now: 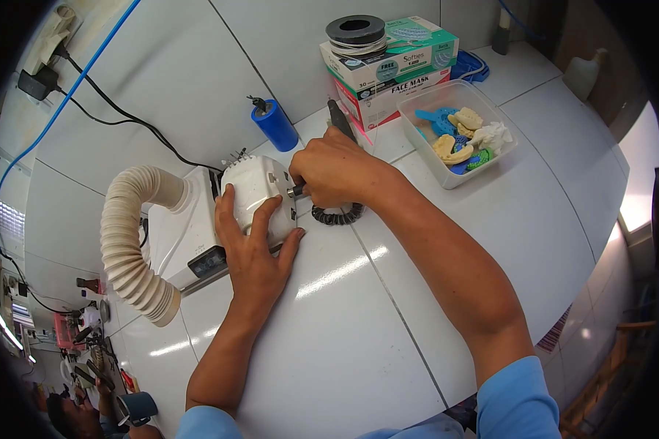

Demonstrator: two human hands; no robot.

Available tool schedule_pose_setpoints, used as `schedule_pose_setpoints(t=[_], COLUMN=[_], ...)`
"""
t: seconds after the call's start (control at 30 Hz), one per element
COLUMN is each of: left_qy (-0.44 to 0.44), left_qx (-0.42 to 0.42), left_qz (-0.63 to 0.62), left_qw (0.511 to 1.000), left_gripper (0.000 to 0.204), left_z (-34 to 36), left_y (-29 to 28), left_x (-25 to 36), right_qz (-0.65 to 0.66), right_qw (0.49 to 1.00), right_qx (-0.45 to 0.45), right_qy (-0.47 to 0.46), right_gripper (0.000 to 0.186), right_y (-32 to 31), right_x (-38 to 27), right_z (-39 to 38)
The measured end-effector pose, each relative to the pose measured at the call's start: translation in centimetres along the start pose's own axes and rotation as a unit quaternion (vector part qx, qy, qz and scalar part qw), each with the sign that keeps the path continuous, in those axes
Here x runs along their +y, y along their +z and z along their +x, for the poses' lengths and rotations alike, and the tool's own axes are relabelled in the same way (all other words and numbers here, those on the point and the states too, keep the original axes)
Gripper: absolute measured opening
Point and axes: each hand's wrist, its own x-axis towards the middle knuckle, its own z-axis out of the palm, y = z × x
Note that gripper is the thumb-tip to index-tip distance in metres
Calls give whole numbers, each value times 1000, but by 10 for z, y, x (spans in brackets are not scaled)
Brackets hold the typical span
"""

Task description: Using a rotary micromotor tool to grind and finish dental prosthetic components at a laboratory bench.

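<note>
A white control box (250, 186) with small knobs on top stands on the tiled worktop. My left hand (256, 260) lies over its near side, fingers spread and pressed against the casing. At the box's right face my right hand (340, 170) is closed around a dark cable plug (296, 191), which meets the box there. How far the plug sits in the socket is hidden by my fingers. A black coiled cord (337, 217) lies just below that hand. Past its knuckles a dark, slim handpiece (340, 117) points up and away.
Left of the box is a white machine with a ribbed hose (124, 241). Behind stand a blue cylinder (274, 126) and stacked mask boxes (392, 80) under a wire spool (356, 31). A clear tub (458, 174) holds dental casts and trays. Another person (77, 413) is at lower left.
</note>
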Motion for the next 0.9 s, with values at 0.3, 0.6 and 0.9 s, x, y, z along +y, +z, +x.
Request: schedule_pose_setpoints(t=[0.3, 0.6, 0.9], left_qy=[3, 6, 8], left_qx=[-4, 1, 9], left_qz=[6, 4, -3], left_qw=[1000, 1000, 1000], left_gripper=[61, 61, 61], left_z=[-1, -2, -2], left_y=[0, 1, 4], left_x=[1, -1, -2], right_qz=[-5, 4, 32], right_qw=[1000, 1000, 994], right_qx=[18, 3, 97], right_qy=[11, -3, -44], right_gripper=[19, 17, 6], right_y=[8, 7, 26], right_x=[3, 3, 8], right_z=[1, 5, 8])
